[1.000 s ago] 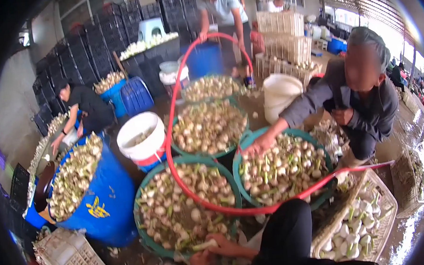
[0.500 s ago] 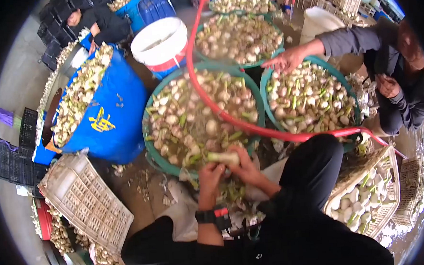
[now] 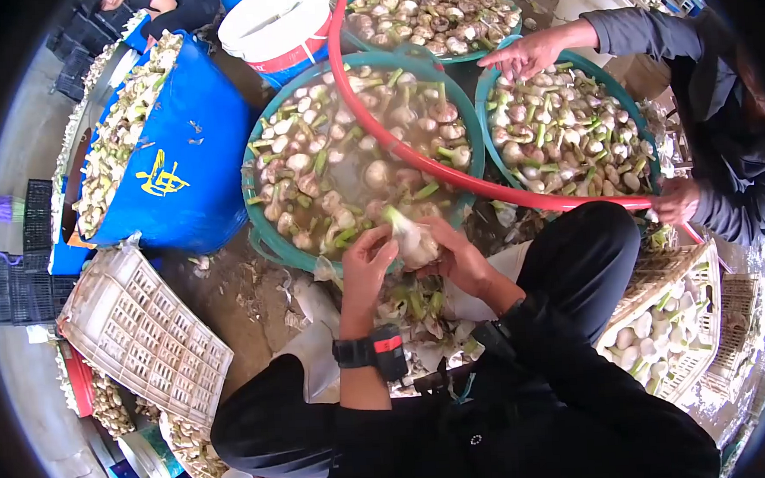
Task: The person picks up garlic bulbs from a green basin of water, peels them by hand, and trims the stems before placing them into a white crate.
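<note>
A garlic bulb [image 3: 416, 244] with a short green stem stub is between my hands, just over the near rim of the green tub [image 3: 254, 172]. My right hand [image 3: 460, 257] wraps the bulb from the right, fingers under it. Thumb and fingers of my left hand [image 3: 368, 261] are pinched together at the bulb's left edge by the stem; whether they grip loose skin is too small to see. The tub holds murky water and several floating garlic bulbs. Green and white trimmings [image 3: 416, 305] lie below my hands.
A red hose [image 3: 519, 199] arcs across the tubs. Beside stand a second garlic tub [image 3: 650, 138], a tilted blue barrel [image 3: 197, 162], a white bucket [image 3: 271, 20], an upturned crate [image 3: 150, 338] and a crate of trimmed garlic [image 3: 706, 308]. A co-worker's hand [image 3: 528, 54] reaches over the right tub.
The garlic bulb has turned from lying sideways to stem up-left, bulb toward my right hand. The view has shifted downward. The co-worker's other hand has lowered to the hose.
</note>
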Motion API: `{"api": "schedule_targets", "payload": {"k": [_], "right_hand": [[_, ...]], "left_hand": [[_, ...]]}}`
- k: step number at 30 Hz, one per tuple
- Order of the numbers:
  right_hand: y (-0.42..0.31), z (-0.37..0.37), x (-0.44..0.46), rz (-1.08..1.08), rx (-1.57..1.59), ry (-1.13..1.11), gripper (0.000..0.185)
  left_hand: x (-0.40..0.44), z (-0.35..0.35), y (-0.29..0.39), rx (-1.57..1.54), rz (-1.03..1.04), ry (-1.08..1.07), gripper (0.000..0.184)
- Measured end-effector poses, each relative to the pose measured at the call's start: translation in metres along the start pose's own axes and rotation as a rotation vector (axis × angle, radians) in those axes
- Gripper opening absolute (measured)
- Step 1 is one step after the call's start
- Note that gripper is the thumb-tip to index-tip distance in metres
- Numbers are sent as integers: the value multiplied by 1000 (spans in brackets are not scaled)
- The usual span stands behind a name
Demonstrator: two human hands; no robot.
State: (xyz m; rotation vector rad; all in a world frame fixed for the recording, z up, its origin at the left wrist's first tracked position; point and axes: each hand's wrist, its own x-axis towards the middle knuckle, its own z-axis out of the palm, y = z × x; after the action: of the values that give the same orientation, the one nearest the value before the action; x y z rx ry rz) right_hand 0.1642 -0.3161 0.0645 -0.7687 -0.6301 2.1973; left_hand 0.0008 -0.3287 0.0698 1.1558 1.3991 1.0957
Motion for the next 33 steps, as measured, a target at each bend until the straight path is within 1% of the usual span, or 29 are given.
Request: {"api": "schedule_targets", "payload": {"k": [1, 2, 3, 5, 6, 8, 9, 10, 11, 12, 13, 14, 15, 16, 17, 19, 20, 21, 22, 23, 24, 25, 26, 27, 28, 30, 31, 32, 33], "right_hand": [[2, 0, 3, -23, -23, 29, 44], [6, 1, 5, -41, -44, 60, 44], [13, 4, 5, -38, -40, 58, 44], [23, 10, 4, -154, -275, 108, 44], [19, 11, 2, -158, -277, 108, 44], [6, 9, -6, 2, -122, 16, 45], [6, 3, -6, 3, -121, 21, 45], [7, -4, -4, 144, 31, -82, 46], [7, -10, -4, 284, 183, -187, 47], [3, -10, -4, 306, 231, -299, 52], [3, -6, -4, 309, 228, -306, 52], [4, -1, -6, 359, 231, -256, 55], [3, 4, -7, 410, 230, -205, 58], [7, 3, -8, 402, 167, -139, 57], [10, 7, -10, 404, 154, -143, 57], [22, 18, -14, 77, -103, 95, 51], [20, 17, -16, 119, -23, 70, 47], [17, 15, -16, 113, -26, 65, 47], [14, 12, -16, 135, 28, 5, 46], [9, 9, -15, 156, 80, -55, 46], [11, 3, -13, 142, 71, -61, 46], [17, -5, -9, 176, 127, -46, 45], [18, -14, -3, 205, 175, -34, 44], [19, -20, -1, 234, 247, -94, 46], [20, -22, -1, 240, 268, -111, 44], [19, -20, -3, 276, 279, -117, 41], [16, -14, -4, 300, 263, -104, 40], [19, -18, -2, 294, 297, -115, 40], [19, -17, -2, 279, 334, -61, 40]], "left_hand": [[-3, 3, -2, -445, -21, 46, 34], [-4, 5, -12, -443, 3, -1, 48], [-5, 12, -11, -439, 1, 2, 48], [-6, 29, -5, -554, -49, 68, 43], [-8, 34, -5, -479, -13, 123, 35], [-11, 32, -6, -484, -25, 129, 32], [-13, 32, -7, -487, -43, 137, 29], [-12, 34, -3, -447, -44, 205, 20], [-12, 31, -4, -448, -43, 203, 20], [-11, 23, -5, -136, 5, 211, 15], [-11, 18, -6, 178, 50, 221, 11], [-13, 17, -6, 176, 54, 229, 11], [-15, 18, -4, 489, 172, 334, 10], [-17, 21, -2, 801, 288, 437, 13], [-17, 23, 0, 794, 291, 449, 13], [-21, 22, 3, 815, 450, 441, 16], [-23, 23, 5, 767, 399, 467, 9], [-22, 19, 6, 767, 406, 471, 9], [-22, 12, 6, 578, 258, 432, 7], [-21, 7, 6, 388, 114, 389, 8], [-24, 5, 1, 326, 149, 381, 17], [-26, 4, -1, 318, 179, 384, 17], [-26, 4, -4, 400, 253, 358, 18], [-25, 4, -4, 483, 317, 335, 19], [-22, 3, 2, 473, 336, 344, 19], [-20, -1, 13, 410, 188, 133, 17], [-20, -1, 15, 396, 210, 139, 17], [-20, 1, 16, 470, 243, 108, 17], [-18, 3, 17, 542, 284, 87, 18]]}}
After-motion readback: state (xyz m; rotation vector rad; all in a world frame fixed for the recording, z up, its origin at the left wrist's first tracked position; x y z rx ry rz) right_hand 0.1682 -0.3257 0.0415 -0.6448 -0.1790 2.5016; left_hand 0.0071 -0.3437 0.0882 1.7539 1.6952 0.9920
